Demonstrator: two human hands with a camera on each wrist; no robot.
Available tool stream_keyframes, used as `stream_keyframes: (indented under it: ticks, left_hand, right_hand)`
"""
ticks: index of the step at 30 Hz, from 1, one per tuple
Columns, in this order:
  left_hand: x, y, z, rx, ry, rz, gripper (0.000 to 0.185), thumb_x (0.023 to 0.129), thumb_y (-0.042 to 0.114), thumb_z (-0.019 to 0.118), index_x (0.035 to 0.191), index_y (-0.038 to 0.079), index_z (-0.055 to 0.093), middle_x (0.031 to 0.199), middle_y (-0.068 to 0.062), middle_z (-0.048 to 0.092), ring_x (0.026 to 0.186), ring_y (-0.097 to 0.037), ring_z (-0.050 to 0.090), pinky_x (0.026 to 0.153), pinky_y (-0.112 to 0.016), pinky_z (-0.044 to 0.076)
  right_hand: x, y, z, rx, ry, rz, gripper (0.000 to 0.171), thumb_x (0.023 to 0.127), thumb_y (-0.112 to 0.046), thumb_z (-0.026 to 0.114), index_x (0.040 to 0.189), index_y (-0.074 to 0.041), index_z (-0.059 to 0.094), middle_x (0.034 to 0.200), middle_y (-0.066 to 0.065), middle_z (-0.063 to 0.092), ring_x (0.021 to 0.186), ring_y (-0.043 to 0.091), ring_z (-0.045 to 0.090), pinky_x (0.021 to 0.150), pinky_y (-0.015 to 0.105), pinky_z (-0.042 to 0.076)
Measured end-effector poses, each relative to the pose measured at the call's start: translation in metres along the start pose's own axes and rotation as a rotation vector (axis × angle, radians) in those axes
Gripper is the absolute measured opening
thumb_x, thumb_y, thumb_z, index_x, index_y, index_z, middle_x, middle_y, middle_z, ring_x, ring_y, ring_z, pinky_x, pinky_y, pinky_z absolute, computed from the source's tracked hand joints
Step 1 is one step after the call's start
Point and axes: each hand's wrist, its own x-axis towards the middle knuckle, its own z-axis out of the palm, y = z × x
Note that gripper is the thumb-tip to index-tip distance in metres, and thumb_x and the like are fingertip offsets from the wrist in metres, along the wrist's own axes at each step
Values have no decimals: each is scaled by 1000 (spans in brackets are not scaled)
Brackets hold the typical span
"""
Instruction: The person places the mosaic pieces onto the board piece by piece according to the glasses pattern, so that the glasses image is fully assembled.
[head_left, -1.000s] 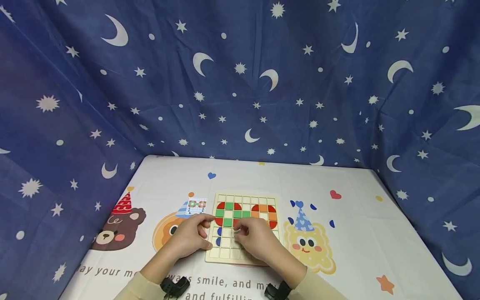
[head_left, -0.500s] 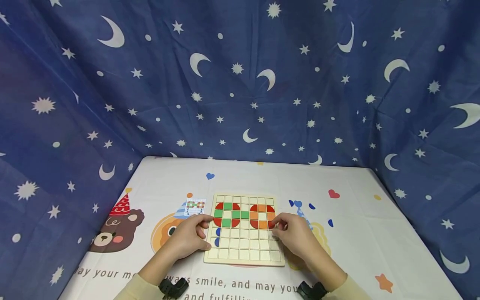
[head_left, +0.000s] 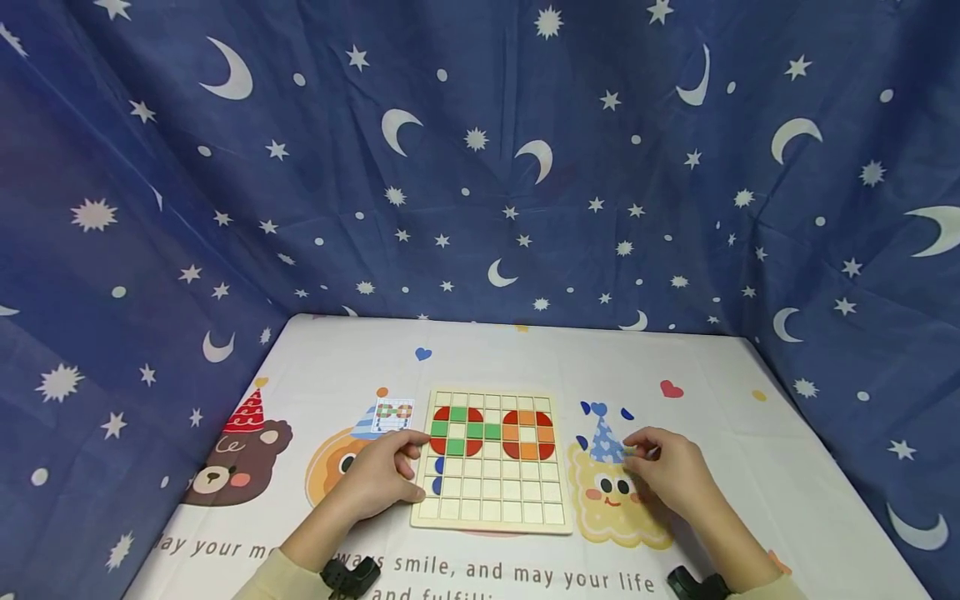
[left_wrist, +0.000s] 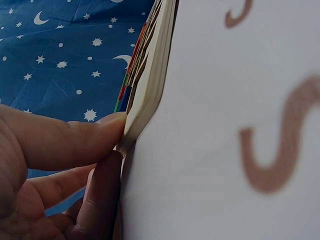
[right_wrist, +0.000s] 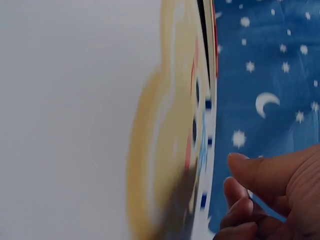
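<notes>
Since the earlier frames the right hand (head_left: 667, 471) has been withdrawn from the board (head_left: 491, 504) to the cloth (head_left: 525, 354) on its right, over the yellow star figure (head_left: 611, 500); its fingers are curled, and whether a piece is pinched cannot be told. By the left hand (head_left: 378, 479) the board's left edge is pinched, thumb above and fingers below, as the left wrist view shows. One board and one card (head_left: 393, 414), just beyond the left hand, are seen on a white cloth printed with cartoon animals, hearts and lettering, enclosed on three sides by blue drapes (head_left: 480, 167) with moons and stars. Two rings of coloured tiles fill the board's far rows. Open cloth is left behind and to the right.
</notes>
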Motion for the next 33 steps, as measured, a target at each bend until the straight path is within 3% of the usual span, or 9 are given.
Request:
stream_keyframes:
  ticks: [13, 21, 33]
  left_hand:
    - [0, -2, 0, -1, -5, 0, 78, 63, -4, 97, 135, 14, 71, 105, 0, 63, 81, -16, 58, 72, -27, 48]
    - [1, -2, 0, -2, -5, 1, 78, 63, -3, 97, 135, 15, 71, 106, 0, 63, 81, -16, 58, 71, -28, 49]
    - [1, -2, -1, -5, -12, -1, 78, 64, -3, 97, 135, 15, 71, 105, 0, 63, 81, -16, 58, 72, -28, 49]
  right_hand:
    - [9, 48, -28, -112, 108, 23, 30, 86, -11, 87, 113, -2, 76, 87, 5, 69, 78, 18, 58, 62, 24, 46]
    - [16, 54, -27, -137, 83, 105, 26, 87, -14, 86, 105, 0, 75, 85, 6, 67, 80, 22, 59, 65, 26, 46]
    - [18, 42, -16, -135, 79, 69, 12, 91, -8, 81, 98, -1, 74, 84, 8, 67, 80, 24, 59, 67, 29, 48]
